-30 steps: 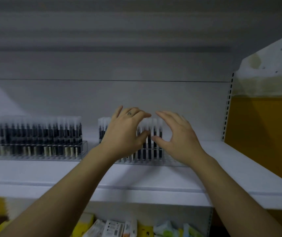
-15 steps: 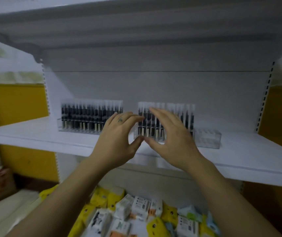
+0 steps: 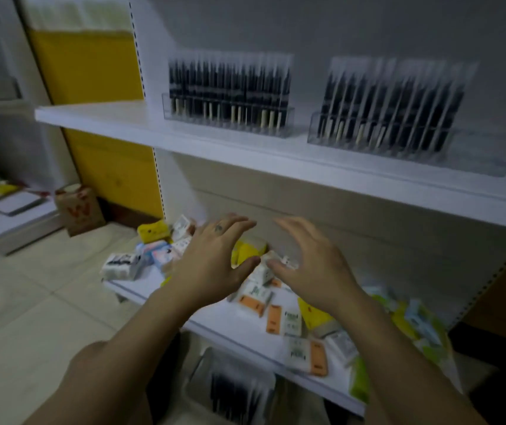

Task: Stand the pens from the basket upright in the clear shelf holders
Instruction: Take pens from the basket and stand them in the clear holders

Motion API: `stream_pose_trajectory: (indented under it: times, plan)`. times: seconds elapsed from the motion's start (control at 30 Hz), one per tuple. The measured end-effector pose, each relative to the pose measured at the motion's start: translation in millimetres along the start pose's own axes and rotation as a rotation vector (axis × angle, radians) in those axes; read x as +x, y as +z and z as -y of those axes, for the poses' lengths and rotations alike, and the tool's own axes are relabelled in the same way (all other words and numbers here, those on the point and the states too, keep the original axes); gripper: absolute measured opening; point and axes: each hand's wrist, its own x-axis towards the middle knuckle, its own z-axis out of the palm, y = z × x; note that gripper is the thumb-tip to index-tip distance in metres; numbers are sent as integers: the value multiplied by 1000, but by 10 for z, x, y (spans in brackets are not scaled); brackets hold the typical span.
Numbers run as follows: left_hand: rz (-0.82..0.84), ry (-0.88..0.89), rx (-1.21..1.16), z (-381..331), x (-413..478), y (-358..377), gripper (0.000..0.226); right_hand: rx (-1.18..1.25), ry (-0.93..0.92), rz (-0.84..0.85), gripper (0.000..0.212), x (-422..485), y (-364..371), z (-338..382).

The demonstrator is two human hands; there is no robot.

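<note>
Two clear holders stand on the white upper shelf [image 3: 98, 118]. The left holder [image 3: 227, 119] is packed with upright dark pens [image 3: 230, 84]. The right holder [image 3: 377, 136] also carries upright dark pens [image 3: 393, 102], with bare slots at its right end [image 3: 485, 154]. Below the lower shelf a grey basket [image 3: 202, 375] holds more dark pens [image 3: 236, 397]. My left hand [image 3: 212, 259] and my right hand [image 3: 310, 262] hover side by side in front of the lower shelf, fingers spread and empty, well below the holders.
The lower shelf [image 3: 224, 317] is strewn with small packets in white, orange and yellow. A brown paper bag [image 3: 80, 210] sits on the tiled floor at left, beside a low white platform [image 3: 6, 222]. Yellow panels back the shelving.
My view has swung down and to the left. Both hands have dropped from the right holder on the upper shelf to in front of the lower shelf, still empty.
</note>
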Motion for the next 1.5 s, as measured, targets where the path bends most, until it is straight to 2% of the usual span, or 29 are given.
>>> stream_pose_trajectory:
  times: [0.13,0.3,0.47,0.73,0.9,1.0,1.1,1.23,1.37,1.5]
  plan:
    - [132,-88,37,159,-339,476,68,13,125,230,70,-301,605,-305]
    - [434,-243,50,279,-747,1077,76,5,319,480,76,-627,1173,-639]
    - [598,-328,17,371,-999,1503,77,-3,363,551,76,-729,1526,-794]
    - [698,-436,-23,509,-1255,2032,76,49,510,716,74,-1050,2025,-1037]
    - [890,-573,-72,630,-1494,2342,79,117,629,822,53,-1175,2234,-1152]
    - [980,-668,-100,757,-1553,2564,69,115,681,893,48,-1232,2320,-1227]
    - [1067,-763,-150,863,-1653,2803,51,98,688,930,62,-1229,2456,-1273]
    - [1085,-807,-203,1078,-1799,3042,48,68,675,994,58,-1216,2696,-1349]
    - [986,-932,-287,1281,-2104,3242,41,76,668,1111,44,-1338,3008,-1385]
    - [961,-1044,-457,1144,-2372,3465,32,117,791,1215,37,-1522,3288,-1374]
